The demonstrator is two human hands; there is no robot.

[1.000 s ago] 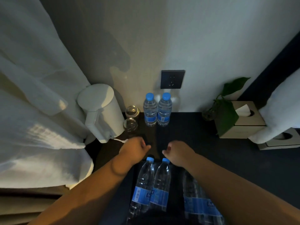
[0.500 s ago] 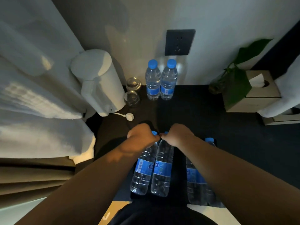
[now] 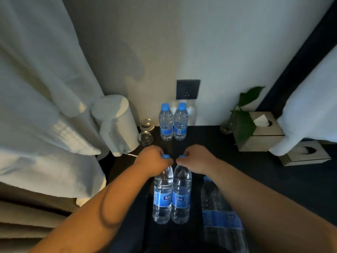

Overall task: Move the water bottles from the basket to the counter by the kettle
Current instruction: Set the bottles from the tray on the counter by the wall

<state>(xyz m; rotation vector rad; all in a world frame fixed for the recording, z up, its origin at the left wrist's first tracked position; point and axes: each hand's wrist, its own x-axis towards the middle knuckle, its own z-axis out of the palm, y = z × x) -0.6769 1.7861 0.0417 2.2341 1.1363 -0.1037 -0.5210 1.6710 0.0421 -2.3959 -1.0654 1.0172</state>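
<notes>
My left hand (image 3: 152,158) grips the blue cap of one clear water bottle (image 3: 162,196). My right hand (image 3: 196,157) grips the cap of a second bottle (image 3: 181,196) beside it. Both bottles hang upright, side by side, over the dark basket (image 3: 145,207) at the bottom of the view. More bottles (image 3: 218,216) stay in the basket under my right forearm. Two bottles (image 3: 173,123) stand on the dark counter (image 3: 209,141) against the wall, right of the white kettle (image 3: 118,125).
Two small glass jars (image 3: 146,132) sit between the kettle and the standing bottles. A wall socket (image 3: 187,89) is above them. A green plant (image 3: 242,115) and two tissue boxes (image 3: 262,132) are at the right. White curtains (image 3: 36,106) hang at the left.
My hands closed on the two bottle caps and lifted both bottles up out of the basket. My view tilted up toward the wall.
</notes>
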